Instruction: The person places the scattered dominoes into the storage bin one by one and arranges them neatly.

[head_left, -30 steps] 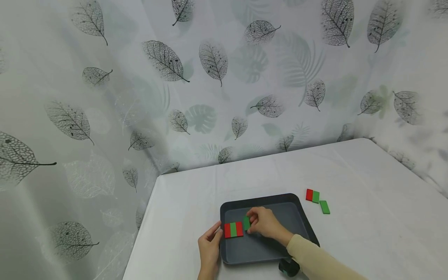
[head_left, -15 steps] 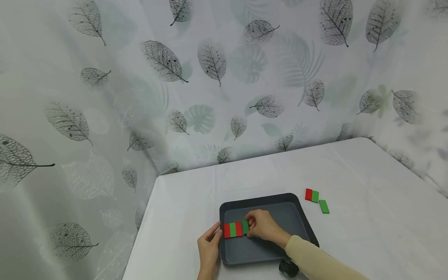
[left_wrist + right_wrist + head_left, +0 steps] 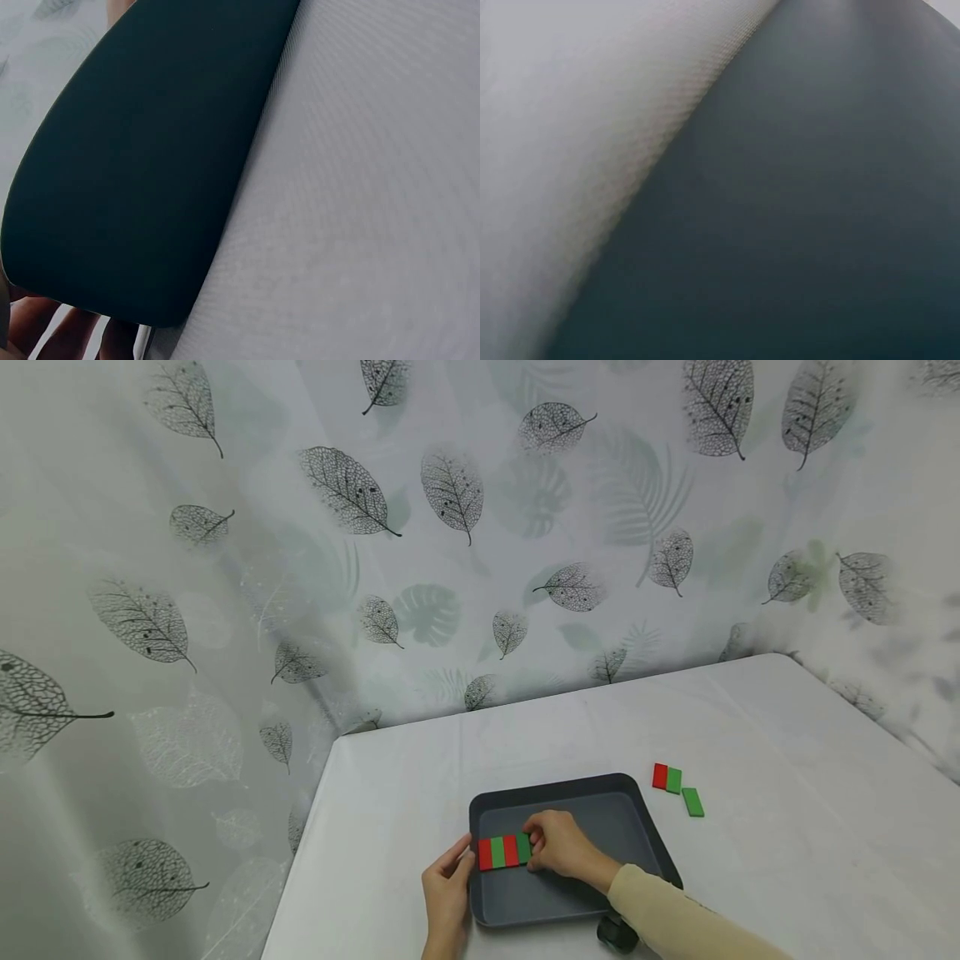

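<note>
The right hand (image 3: 561, 845) pinches the rightmost green tile (image 3: 522, 850) in the tray (image 3: 547, 900); the left hand (image 3: 448, 885), fingers extended, touches its left side.

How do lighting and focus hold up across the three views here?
Head: even light, tile row clear enough to read red from green, leaf-print backdrop softer toward the right edge; left wrist: a dark surface fills much of the frame, fingers dim below it; right wrist: soft throughout, faint sheen atop a dark expanse.

three red tiles (image 3: 511, 851), four green tiles (image 3: 693, 802), one tray (image 3: 540, 900)
</note>
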{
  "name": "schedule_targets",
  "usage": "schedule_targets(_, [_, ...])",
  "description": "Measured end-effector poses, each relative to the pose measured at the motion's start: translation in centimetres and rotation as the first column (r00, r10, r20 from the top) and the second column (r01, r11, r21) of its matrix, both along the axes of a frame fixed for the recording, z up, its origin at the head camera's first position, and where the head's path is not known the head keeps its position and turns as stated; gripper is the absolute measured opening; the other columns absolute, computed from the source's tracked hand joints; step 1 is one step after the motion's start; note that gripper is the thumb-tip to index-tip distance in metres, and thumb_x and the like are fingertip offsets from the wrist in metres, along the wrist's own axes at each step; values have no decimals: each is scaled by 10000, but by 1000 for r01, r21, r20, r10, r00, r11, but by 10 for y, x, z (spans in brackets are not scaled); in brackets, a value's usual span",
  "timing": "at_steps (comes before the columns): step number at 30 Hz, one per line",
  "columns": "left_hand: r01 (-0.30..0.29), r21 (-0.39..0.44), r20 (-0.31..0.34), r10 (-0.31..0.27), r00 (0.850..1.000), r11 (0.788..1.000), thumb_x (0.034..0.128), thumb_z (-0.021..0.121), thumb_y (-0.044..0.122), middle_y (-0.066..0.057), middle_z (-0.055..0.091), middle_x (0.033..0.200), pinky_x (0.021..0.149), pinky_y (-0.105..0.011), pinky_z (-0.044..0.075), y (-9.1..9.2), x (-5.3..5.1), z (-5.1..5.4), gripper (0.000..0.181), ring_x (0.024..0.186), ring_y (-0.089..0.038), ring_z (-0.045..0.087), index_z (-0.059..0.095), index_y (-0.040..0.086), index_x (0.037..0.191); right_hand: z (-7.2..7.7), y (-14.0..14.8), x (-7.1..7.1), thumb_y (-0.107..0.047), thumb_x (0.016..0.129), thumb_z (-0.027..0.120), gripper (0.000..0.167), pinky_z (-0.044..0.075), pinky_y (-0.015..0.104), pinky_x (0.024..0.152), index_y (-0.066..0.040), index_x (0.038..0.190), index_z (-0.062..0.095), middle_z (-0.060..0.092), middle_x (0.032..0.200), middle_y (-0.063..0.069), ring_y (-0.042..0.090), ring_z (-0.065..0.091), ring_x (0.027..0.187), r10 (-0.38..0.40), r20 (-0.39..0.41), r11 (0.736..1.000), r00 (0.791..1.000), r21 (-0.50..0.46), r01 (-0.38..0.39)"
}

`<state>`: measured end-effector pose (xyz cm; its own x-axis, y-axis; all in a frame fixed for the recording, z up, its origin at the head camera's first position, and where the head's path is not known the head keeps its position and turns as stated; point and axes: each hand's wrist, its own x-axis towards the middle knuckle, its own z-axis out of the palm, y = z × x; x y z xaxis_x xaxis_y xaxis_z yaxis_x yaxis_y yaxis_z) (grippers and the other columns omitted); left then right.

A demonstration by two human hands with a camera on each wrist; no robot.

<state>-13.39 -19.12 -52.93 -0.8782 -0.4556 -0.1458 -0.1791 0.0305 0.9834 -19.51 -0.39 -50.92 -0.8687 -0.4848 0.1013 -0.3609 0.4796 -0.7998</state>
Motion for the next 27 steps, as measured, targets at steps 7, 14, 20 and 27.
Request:
schedule_targets(7, [0,4,3,0,1000,1000,901,638,49,-174,659,1261,808,-165,535,-1,-1,-1,311,1133,-244,626,678,12,1207,0,0,0,61,610,851,449,485,207,591,99,1017,667,609,783,34,41,569,611,15,-8,1000,1000,-4,-15])
schedule_targets(14, [4,8,11,-4,1000,1000,901,637,50,-179,658,1260,789,-149,529,-1,-2,-3,312,1102,-216,635,677,11,1208,-1,2,-2,63,600,854,507,487,201,591,112,1062,651,617,789,44,40,571,620,35,-6,999,999,-15,-35])
schedule_targets(20, [11,7,17,-11,1000,1000,898,645,62,-180,661,1254,751,-119,503,-1,-1,-4,317,1047,-150,638,676,8,1208,11,17,-1,-1,633,869,565,499,192,607,94,1137,632,630,833,57,32,584,660,26,22,998,999,-55,-25])
schedule_targets(27, [-4,-3,9,4,1000,1000,889,651,58,-174,667,1245,747,-114,502,-2,-1,-2,314,1044,-148,635,684,11,1198,48,82,-5,-130,713,853,537,516,221,653,47,1175,644,670,937,101,82,622,748,-68,-141,995,988,-87,57])
